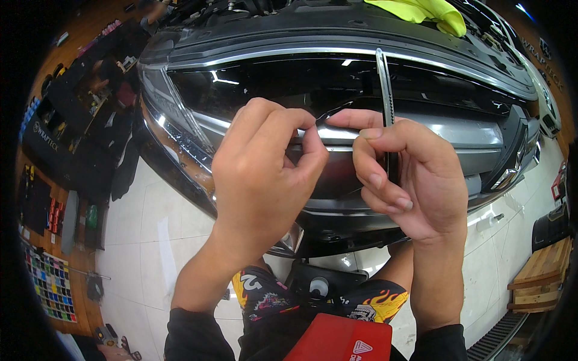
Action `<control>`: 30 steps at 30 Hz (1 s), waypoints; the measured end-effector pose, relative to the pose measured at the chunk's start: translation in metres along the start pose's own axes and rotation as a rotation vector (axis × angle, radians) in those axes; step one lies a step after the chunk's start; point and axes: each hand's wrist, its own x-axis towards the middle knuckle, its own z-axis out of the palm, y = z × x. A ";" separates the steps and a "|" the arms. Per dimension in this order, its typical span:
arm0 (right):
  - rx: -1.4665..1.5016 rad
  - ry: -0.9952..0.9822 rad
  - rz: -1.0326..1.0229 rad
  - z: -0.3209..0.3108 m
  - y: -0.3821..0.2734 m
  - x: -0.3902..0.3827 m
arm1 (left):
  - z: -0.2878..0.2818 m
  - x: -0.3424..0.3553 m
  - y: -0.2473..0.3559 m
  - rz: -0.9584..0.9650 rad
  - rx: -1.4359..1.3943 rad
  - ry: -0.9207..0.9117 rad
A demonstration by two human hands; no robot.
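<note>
While right hand (pixel 415 174) grips slim knife (pixel 386 90) upright before car front (pixel 337 180), left hand (pixel 265 156) pinches thumb to forefinger, anything between unclear. Red pouch (pixel 331 340) at lap, contents hidden; white print on it and on black unit (pixel 54 150) at left.

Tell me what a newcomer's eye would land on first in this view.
First, the two hands at the centre: the left hand with thumb and forefinger pinched, the right hand holding a slim silvery tool upright. Then the bright yellow-green cloth at the top, right of centre, over the car's glossy dark front, and the red object at the bottom edge.
</note>
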 end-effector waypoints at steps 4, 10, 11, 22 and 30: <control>-0.011 0.008 -0.001 0.000 0.000 0.000 | 0.001 0.000 -0.002 0.024 0.000 0.004; -0.015 0.011 0.000 0.001 0.000 0.000 | 0.002 0.000 -0.005 0.041 -0.006 0.027; -0.018 0.016 0.001 0.001 0.000 0.000 | 0.002 0.000 -0.005 0.044 -0.010 0.034; 0.004 0.013 0.021 0.002 -0.003 -0.001 | -0.005 -0.002 0.003 -0.049 -0.068 -0.012; 0.012 -0.014 0.001 -0.002 0.000 -0.001 | -0.003 0.000 0.007 0.028 0.051 0.003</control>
